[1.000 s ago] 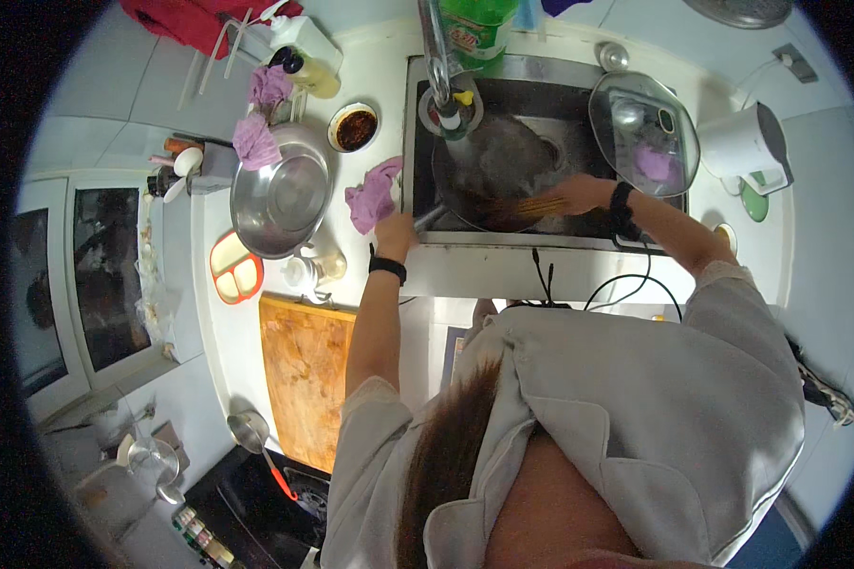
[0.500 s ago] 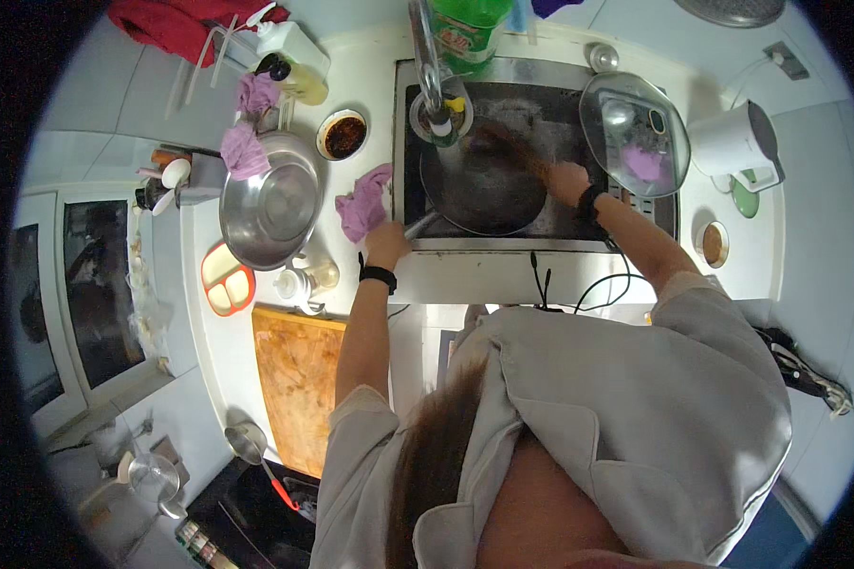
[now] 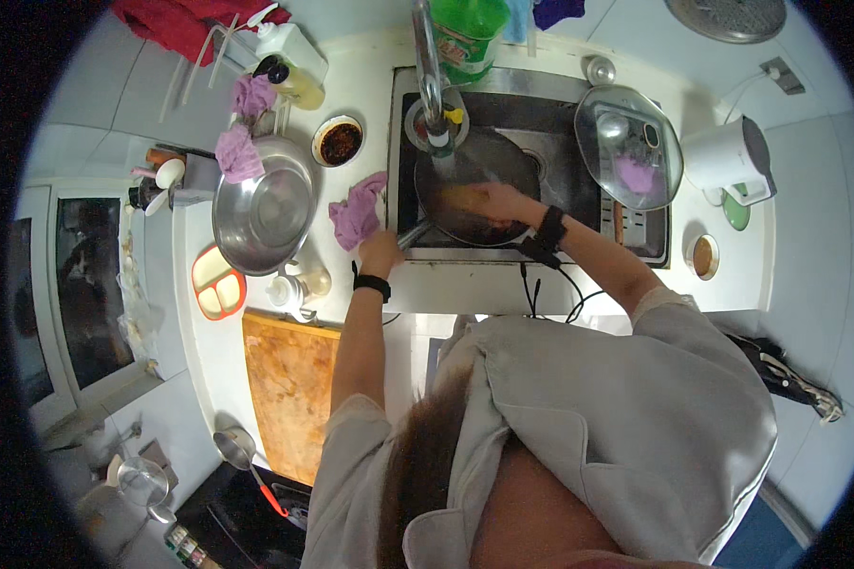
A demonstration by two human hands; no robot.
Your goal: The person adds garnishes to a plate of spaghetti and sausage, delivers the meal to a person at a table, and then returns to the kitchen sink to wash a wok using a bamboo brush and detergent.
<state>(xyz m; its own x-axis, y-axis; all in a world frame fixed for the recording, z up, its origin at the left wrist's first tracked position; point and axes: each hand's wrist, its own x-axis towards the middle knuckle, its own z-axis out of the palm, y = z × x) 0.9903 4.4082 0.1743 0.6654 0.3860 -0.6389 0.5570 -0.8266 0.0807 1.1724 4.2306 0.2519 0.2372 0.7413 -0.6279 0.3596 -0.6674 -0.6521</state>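
Note:
A dark wok (image 3: pixel 470 171) sits in the metal sink (image 3: pixel 579 156) under the faucet (image 3: pixel 428 85). My left hand (image 3: pixel 380 252) is closed around the wok's handle (image 3: pixel 413 234) at the sink's near left edge. Inside the wok, my right hand (image 3: pixel 505 205) grips a brown brush-like tool (image 3: pixel 462 198), blurred by motion, against the near part of the pan. Its exact kind is hard to make out. A black band circles each wrist.
Left of the sink are a purple cloth (image 3: pixel 356 213), a bowl of dark sauce (image 3: pixel 339 140) and a steel basin (image 3: pixel 266 204). A glass lid (image 3: pixel 628 147) leans over the sink's right side, near a white kettle (image 3: pixel 729 156). A wooden board (image 3: pixel 292 389) lies lower left.
My right hand has moved left and nearer inside the wok with the brown brush-like tool. My left hand stays on the handle. The whole view has shifted slightly.

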